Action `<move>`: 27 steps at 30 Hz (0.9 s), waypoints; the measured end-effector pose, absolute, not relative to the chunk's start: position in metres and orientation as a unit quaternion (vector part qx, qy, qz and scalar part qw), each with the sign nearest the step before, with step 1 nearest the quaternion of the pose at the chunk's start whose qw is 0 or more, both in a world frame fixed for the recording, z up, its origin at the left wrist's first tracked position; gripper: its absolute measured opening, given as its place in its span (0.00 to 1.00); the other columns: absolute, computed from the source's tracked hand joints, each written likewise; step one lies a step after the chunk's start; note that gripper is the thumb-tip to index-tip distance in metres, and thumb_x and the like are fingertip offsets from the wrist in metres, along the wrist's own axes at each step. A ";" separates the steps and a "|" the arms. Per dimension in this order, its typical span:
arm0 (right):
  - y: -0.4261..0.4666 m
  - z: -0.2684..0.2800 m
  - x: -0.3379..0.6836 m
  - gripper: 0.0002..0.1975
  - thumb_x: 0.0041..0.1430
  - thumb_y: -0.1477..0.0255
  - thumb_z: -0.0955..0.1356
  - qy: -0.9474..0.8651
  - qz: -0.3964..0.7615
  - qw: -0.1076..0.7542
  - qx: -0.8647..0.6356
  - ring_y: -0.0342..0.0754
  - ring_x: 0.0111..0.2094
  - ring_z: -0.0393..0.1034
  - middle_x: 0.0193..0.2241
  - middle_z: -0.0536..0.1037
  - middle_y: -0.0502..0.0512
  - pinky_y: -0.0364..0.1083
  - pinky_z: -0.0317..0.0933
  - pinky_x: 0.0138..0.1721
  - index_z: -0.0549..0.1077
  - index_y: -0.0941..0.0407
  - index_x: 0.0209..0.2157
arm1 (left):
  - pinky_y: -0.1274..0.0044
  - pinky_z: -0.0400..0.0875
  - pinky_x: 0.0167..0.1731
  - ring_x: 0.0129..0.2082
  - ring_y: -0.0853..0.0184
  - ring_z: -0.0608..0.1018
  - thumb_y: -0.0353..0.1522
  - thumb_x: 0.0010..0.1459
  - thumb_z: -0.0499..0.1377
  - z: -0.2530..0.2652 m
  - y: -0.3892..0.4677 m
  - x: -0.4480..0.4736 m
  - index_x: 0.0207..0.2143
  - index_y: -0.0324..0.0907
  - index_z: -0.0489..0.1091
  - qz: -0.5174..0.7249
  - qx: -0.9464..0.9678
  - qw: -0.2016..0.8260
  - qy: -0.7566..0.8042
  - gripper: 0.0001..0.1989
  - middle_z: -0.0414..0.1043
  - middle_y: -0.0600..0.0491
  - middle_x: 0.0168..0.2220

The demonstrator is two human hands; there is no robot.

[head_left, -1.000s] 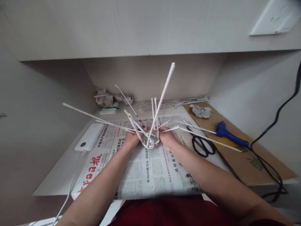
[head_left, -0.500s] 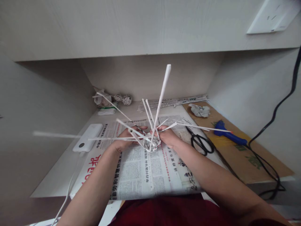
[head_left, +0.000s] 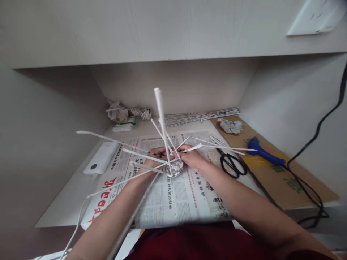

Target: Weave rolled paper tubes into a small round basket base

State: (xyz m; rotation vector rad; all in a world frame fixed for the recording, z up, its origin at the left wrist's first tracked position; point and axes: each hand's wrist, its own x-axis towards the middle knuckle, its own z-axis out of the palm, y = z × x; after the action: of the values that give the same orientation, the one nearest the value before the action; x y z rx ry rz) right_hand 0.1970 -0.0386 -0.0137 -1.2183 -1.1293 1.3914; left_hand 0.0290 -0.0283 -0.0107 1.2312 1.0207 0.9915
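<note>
A small round weaving of rolled newspaper (head_left: 175, 169) is between my hands, above the newspaper sheet (head_left: 151, 202). Long paper tubes (head_left: 162, 122) stick out of it in several directions, one rising tall toward me. My left hand (head_left: 158, 154) is closed on the far left side of the weaving, its fingertips partly hidden behind the tubes. Opposite it, my right hand (head_left: 189, 157) pinches the weaving's right edge and a tube there. Which tubes each hand grips is hard to make out.
Black scissors (head_left: 231, 164) and a blue glue gun (head_left: 265, 153) lie to the right, the latter on cardboard (head_left: 292, 180). A white power bank (head_left: 101, 158) with a cable is at left. A bundle of paper tubes (head_left: 200, 116) and crumpled paper (head_left: 230, 125) lie at the back.
The weaving has turned in my hands, and its tubes have swung left and toward me. The tall tube now leans left instead of right. My hands stay near the same place.
</note>
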 end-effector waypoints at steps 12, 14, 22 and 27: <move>-0.038 -0.012 0.201 0.10 0.38 0.71 0.76 -0.455 0.566 0.496 -0.476 0.42 0.21 0.67 0.20 0.75 0.47 0.40 0.62 0.23 0.74 0.56 0.25 | 0.77 0.66 0.21 0.20 0.68 0.74 0.42 0.40 0.72 -0.020 -0.026 0.026 0.24 0.37 0.75 0.396 0.553 0.568 0.463 0.17 0.74 0.50 0.22; -0.038 -0.010 0.199 0.11 0.39 0.71 0.76 -0.437 0.581 0.492 -0.478 0.42 0.21 0.67 0.20 0.75 0.47 0.41 0.63 0.23 0.73 0.56 0.25 | 0.77 0.66 0.21 0.20 0.68 0.73 0.42 0.40 0.72 -0.017 -0.028 0.029 0.23 0.37 0.74 0.406 0.552 0.565 0.460 0.18 0.74 0.50 0.22; -0.028 0.016 0.219 0.14 0.48 0.75 0.73 -0.352 0.562 0.535 -0.523 0.41 0.21 0.70 0.28 0.78 0.50 0.40 0.64 0.19 0.77 0.56 0.40 | 0.76 0.67 0.21 0.20 0.66 0.74 0.39 0.37 0.72 -0.004 -0.033 0.032 0.19 0.39 0.73 0.419 0.574 0.521 0.473 0.14 0.74 0.51 0.20; -0.015 0.022 0.249 0.13 0.50 0.65 0.74 -0.336 0.498 0.569 -0.562 0.42 0.19 0.69 0.25 0.78 0.53 0.40 0.59 0.16 0.75 0.56 0.36 | 0.73 0.71 0.26 0.25 0.60 0.78 0.36 0.36 0.72 0.000 -0.033 0.033 0.23 0.40 0.77 0.436 0.540 0.549 0.466 0.12 0.78 0.47 0.24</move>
State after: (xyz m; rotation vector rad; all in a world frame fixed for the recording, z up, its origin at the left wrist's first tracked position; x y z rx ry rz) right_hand 0.2488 -0.0152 0.0221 -1.3194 -0.7879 1.1700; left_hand 0.0329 -0.0327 0.0001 1.2789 1.1032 1.0318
